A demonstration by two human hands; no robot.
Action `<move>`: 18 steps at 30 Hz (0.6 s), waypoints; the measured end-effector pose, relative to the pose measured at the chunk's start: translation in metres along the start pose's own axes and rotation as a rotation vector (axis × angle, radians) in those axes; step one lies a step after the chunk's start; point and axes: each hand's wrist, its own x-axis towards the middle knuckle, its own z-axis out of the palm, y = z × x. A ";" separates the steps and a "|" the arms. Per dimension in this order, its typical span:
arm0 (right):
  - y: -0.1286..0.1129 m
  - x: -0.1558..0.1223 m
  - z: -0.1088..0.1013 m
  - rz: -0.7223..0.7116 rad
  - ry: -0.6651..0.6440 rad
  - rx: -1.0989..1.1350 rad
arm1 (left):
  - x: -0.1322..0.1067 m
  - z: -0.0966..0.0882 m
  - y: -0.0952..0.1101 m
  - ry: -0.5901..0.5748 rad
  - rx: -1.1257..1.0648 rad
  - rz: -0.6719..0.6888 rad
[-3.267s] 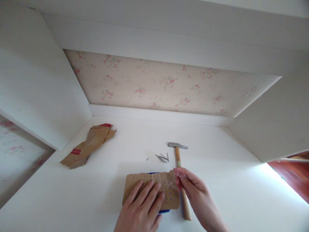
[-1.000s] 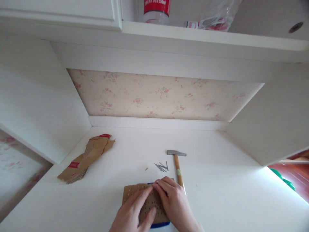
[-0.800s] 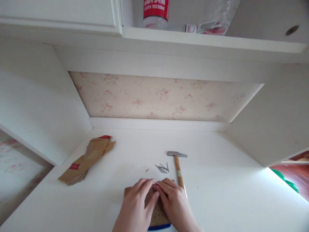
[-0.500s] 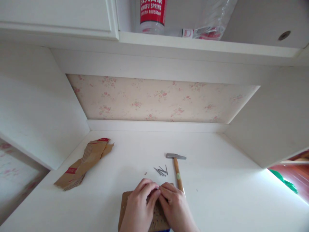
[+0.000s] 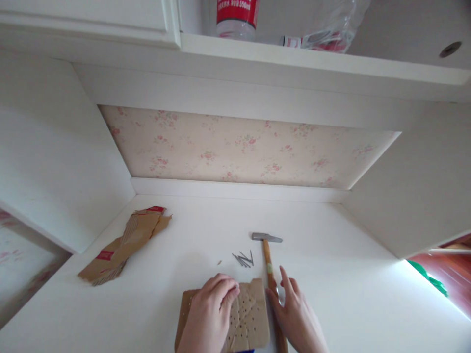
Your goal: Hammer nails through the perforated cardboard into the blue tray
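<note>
My left hand point(image 5: 214, 306) rests over the left part of a brown cardboard piece point(image 5: 250, 314) dotted with small holes. Its thumb and forefinger are pinched together near the far edge; what is between them is too small to make out. My right hand point(image 5: 294, 306) is open, fingers apart, at the wooden handle of a hammer point(image 5: 269, 257), thumb beside the handle. The hammer lies on the white surface with its grey head pointing away from me. Several nails point(image 5: 243, 259) lie in a loose pile left of the hammer.
Torn cardboard point(image 5: 127, 245) lies at the left of the white desktop point(image 5: 342, 274). A tiny brown scrap point(image 5: 220, 262) sits near the nails. Overhead, a shelf point(image 5: 312, 59) holds a red-labelled bottle point(image 5: 236, 17) and a clear plastic bottle point(image 5: 331, 29). Side panels flank the desktop.
My right hand has left the left hand's fingertips and moved right to the hammer handle, opening its fingers. The left hand stays pinched over the cardboard. The view has shifted slightly.
</note>
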 end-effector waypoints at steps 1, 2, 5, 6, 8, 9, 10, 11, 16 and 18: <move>0.001 0.001 0.003 -0.011 -0.021 -0.029 | 0.000 0.000 0.000 0.002 0.008 -0.002; 0.001 0.002 0.006 -0.011 -0.037 -0.038 | 0.000 0.000 0.001 0.005 0.016 -0.002; 0.000 0.009 0.005 0.034 -0.059 0.002 | -0.001 -0.001 0.002 0.017 0.040 -0.005; 0.000 0.012 0.003 0.050 -0.059 0.029 | -0.001 -0.001 0.002 0.023 0.045 -0.004; 0.001 0.018 -0.003 0.078 -0.055 0.110 | -0.001 -0.001 0.002 0.031 0.053 0.000; 0.002 0.021 -0.005 0.095 -0.060 0.175 | -0.001 -0.001 0.002 0.035 0.055 0.004; 0.004 0.023 -0.007 0.114 -0.074 0.256 | -0.001 -0.001 0.002 0.038 0.058 0.008; 0.005 0.025 -0.009 0.138 -0.097 0.351 | -0.001 -0.001 0.002 0.040 0.061 0.012; 0.004 0.021 -0.010 0.264 -0.227 0.781 | -0.002 -0.001 0.003 0.035 0.069 0.004; -0.001 0.011 -0.010 0.290 -0.237 0.869 | -0.002 0.000 0.004 0.046 0.067 0.005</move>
